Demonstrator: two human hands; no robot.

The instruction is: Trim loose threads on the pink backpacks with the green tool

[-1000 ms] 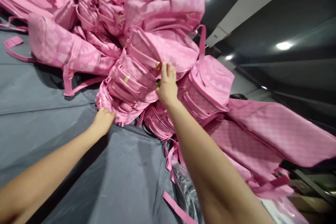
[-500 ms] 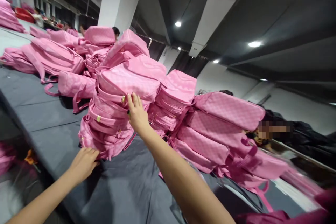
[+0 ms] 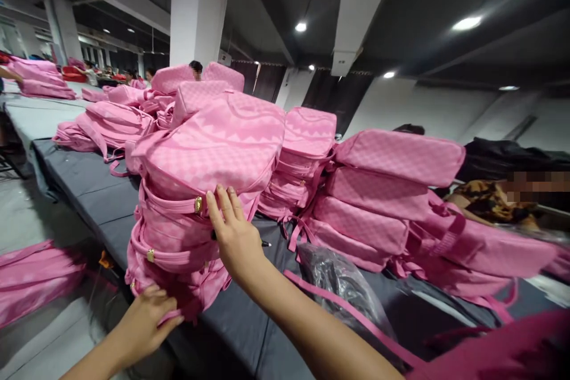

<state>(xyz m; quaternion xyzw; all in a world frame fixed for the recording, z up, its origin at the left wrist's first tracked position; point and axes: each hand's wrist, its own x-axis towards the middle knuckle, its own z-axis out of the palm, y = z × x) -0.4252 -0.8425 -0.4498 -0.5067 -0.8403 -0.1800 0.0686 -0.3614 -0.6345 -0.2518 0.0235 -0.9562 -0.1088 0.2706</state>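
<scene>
A tall stack of pink backpacks (image 3: 209, 148) with gold zip pulls stands at the near edge of a grey-covered table (image 3: 89, 178). My left hand (image 3: 145, 320) grips the lowest backpack of the stack, fingers curled round its bottom edge. My right hand (image 3: 234, 237) presses flat against the right side of the stack, fingers stretched upward. A thin dark pen (image 3: 266, 244) is tucked under its palm, with the tip sticking out to the right.
More stacks of pink backpacks (image 3: 383, 190) lie right of mine and further along the table. A crumpled clear plastic bag (image 3: 338, 285) and a loose pink strap lie near my right arm. Pink bags (image 3: 35, 273) sit on the floor at left. Another person (image 3: 490, 202) is across the table.
The stack has slid toward me to the table's near edge, with both hands staying on it. My view has lifted from the tabletop to the room.
</scene>
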